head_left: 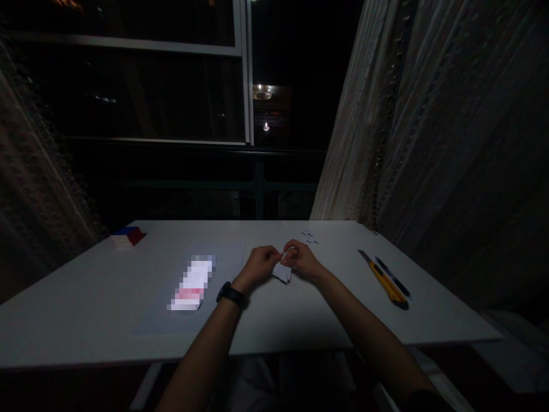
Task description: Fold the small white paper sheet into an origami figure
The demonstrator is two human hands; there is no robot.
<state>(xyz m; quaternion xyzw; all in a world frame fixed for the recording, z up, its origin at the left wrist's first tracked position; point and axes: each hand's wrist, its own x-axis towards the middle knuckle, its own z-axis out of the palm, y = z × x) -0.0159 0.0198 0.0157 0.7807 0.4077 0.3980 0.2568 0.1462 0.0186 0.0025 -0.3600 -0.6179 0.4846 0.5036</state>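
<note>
A small folded white paper [282, 272] is pinched between both hands, just above the middle of the white table. My left hand [260, 264], with a dark watch on its wrist, has its thumb and fingers closed on the paper's upper left. From the other side my right hand [302, 261] grips the top of the paper, fingers bent. The lower part of the paper hangs out below the fingertips in pointed flaps. Two small paper pieces with dark marks [309, 237] lie just beyond the right hand.
A lit phone with a blurred screen [192, 284] rests on a white sheet [151, 320] at left. The yellow box cutter [386, 282], blade out, lies beside a dark pen [392, 276] at right. A red, white and blue block [127, 236] sits far left. Curtains [355, 114] flank the window.
</note>
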